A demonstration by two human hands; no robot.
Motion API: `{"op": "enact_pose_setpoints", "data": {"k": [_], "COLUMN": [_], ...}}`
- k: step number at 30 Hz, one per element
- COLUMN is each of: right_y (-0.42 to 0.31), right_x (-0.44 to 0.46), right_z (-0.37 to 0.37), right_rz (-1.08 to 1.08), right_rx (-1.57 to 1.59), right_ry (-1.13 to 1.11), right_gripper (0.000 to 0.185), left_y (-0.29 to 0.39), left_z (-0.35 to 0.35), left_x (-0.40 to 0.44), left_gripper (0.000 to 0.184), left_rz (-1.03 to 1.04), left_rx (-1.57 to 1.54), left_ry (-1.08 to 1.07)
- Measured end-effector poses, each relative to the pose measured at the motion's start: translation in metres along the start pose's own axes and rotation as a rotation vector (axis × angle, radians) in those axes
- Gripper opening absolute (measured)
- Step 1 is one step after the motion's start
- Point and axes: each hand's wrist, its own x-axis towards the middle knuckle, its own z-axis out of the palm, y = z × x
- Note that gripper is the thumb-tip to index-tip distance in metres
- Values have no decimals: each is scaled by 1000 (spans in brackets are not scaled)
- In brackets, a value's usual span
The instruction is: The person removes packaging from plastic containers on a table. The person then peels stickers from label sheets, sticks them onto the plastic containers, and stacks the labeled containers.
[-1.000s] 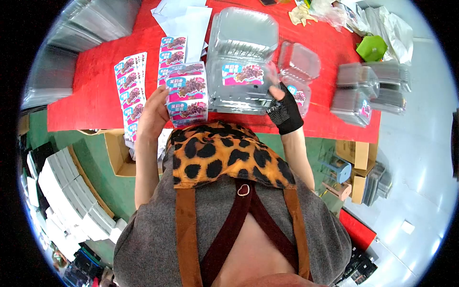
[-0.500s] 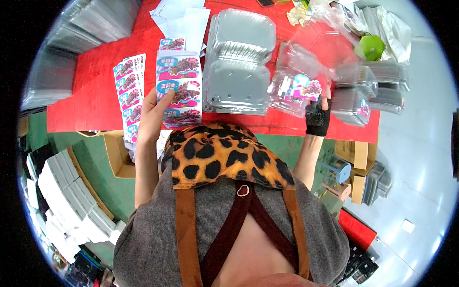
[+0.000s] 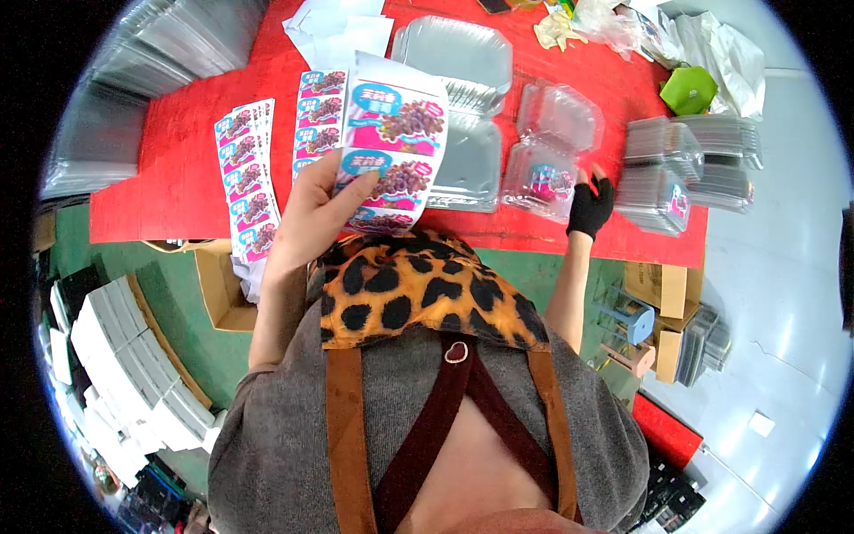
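Note:
My left hand is closed on a strip of grape stickers, thumb on the front. The strip is held up in front of a stack of clear plastic clamshell boxes, hiding part of it. My right hand, in a black fingerless glove, is at the right edge of an opened clear clamshell box, its fingers stretched out and apart. A grape label shows on the near half of that box. Whether the fingertips touch the box I cannot tell.
More sticker strips lie at left on the red table. Tall stacks of clear plastic stand at far left. Closed clamshell boxes are piled right of my glove. White papers, a green item and plastic bags lie at the back.
My left hand has lifted the sticker strip and moved it right, over the box stack, uncovering another strip beneath. The labelled box, blurred before, now lies sharp on the table, and my right hand's fingers have spread.

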Motion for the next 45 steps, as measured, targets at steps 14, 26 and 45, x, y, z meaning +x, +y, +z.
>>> {"op": "enact_pose_setpoints", "data": {"k": [14,26,45], "right_y": [-265,-227,-215], "right_x": [-37,-16,-57], "right_z": [-21,-4,34], "right_rz": [-720,-652,-887], "right_rx": [444,308,147], "right_ry": [-766,-335,-784], "right_gripper": [27,14,37], "left_y": [25,-16,-34], "left_z": [22,-55,-57], "left_x": [-10,-7,17], "left_gripper": [7,23,24], "left_rz": [464,90,-188], "left_rx": [841,726,-250], "left_ry": [-179,244,420]}}
